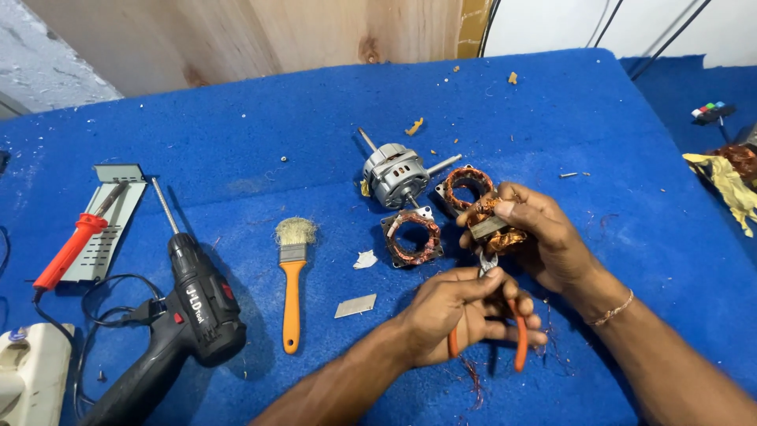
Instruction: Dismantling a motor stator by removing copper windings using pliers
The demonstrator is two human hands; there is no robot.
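In the head view, I see my right hand held above the blue table cover, with its fingers closed around a small motor stator that has copper winding. The stator sits in the fingertips, toward the left side of that hand, and it is lifted off the cover. My left hand is lower and nearer to me, pressed together around the orange handles of a pair of cutting pliers. The metal nose of the pliers points up and meets the lower edge of the stator, just under the right thumb. I cannot tell if the nose is biting a wire or only touching.

Just behind the held stator lie two other stators, one near the right fingers and one a little to the left. A grey motor body with its shaft is behind them. Farther left lie a brush with orange handle, a black electric drill, and a red-handled soldering iron on a grey metal plate. Loose copper wire scraps lie below my left hand.
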